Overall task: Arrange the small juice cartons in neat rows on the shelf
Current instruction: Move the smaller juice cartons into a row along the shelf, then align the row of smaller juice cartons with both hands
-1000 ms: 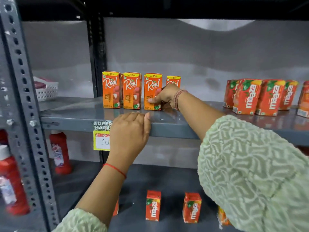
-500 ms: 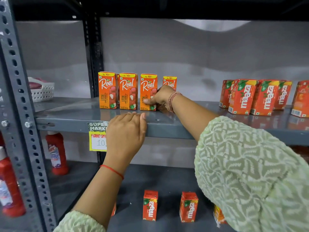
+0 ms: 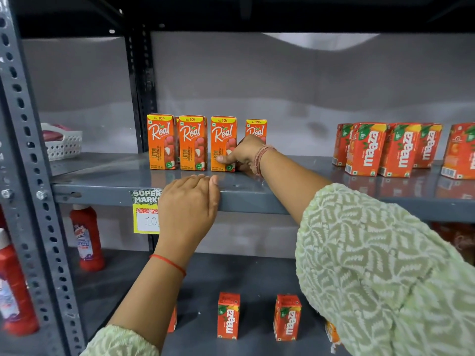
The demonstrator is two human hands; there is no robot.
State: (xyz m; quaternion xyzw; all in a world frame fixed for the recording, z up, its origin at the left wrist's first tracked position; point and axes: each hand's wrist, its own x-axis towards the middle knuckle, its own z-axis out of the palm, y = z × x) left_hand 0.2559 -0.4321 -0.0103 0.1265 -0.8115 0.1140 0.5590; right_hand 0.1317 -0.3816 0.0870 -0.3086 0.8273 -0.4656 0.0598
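Fourth orange carton [image 3: 256, 128]: lower half hidden behind right hand [image 3: 245, 156]. Price label [image 3: 145, 211]: right part covered by left hand [image 3: 189, 206]. Rightmost red carton [image 3: 460, 151] cut by frame edge. Small print on cartons unreadable. Right fingers behind third carton [image 3: 223, 143] unseen.

- white perforated basket [image 3: 64, 146] with something pinkish inside, far left of the neighbouring bay
- red bottles [image 3: 87, 237] with white caps, lower left
- yellow price tag [image 3: 145, 218] reading "10" on the shelf edge
- grey slotted upright [image 3: 28, 160]
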